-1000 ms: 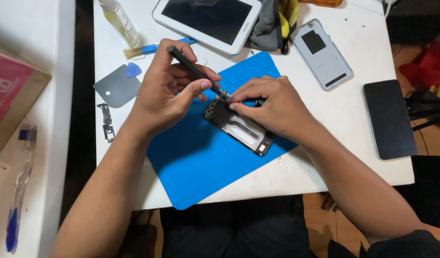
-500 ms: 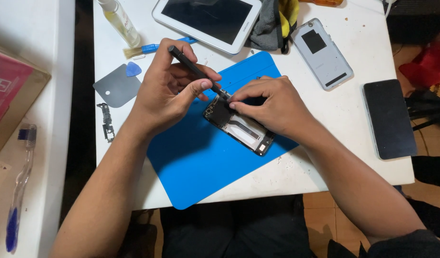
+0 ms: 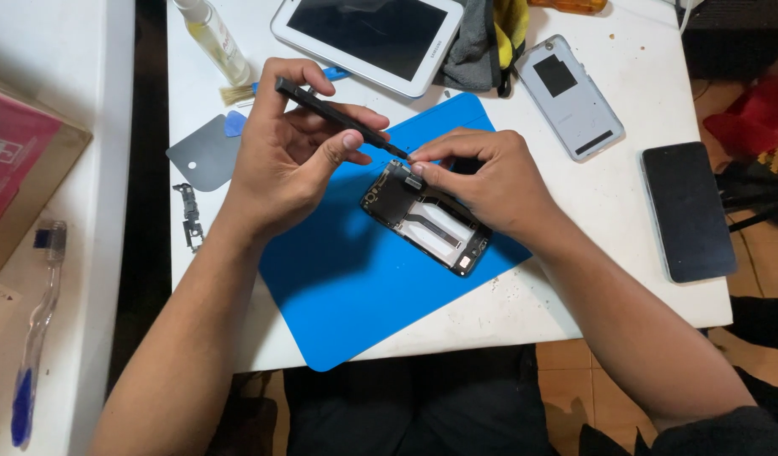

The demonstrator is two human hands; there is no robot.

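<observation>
Two hands work over one opened phone frame [image 3: 427, 221], which lies slantwise on the single blue mat [image 3: 355, 295] in the middle of the white table [image 3: 625, 262]; the left hand [image 3: 288, 160] has its fingers and thumb clamped together around one black screwdriver [image 3: 338, 118], whose tip comes down at the frame's upper corner; the right hand [image 3: 490, 177] rests on the frame, thumb and forefinger pinched close at that same corner, right by the tool's tip, though what sits between them is too small to tell. Around the mat, counted: one white tablet [image 3: 368, 38] at the top edge; one grey phone back cover [image 3: 571, 97] to its right; one black phone [image 3: 687, 211] lying face up near the right edge; one grey pry card [image 3: 201, 152] and one small blue pick [image 3: 234, 124] left of the left hand; one clear bottle [image 3: 212, 38] standing near the top left; one small brush [image 3: 237, 93] just below it. On the neighbouring table at far left lie one toothbrush [image 3: 34, 329] and one cardboard box [image 3: 26, 160].
</observation>
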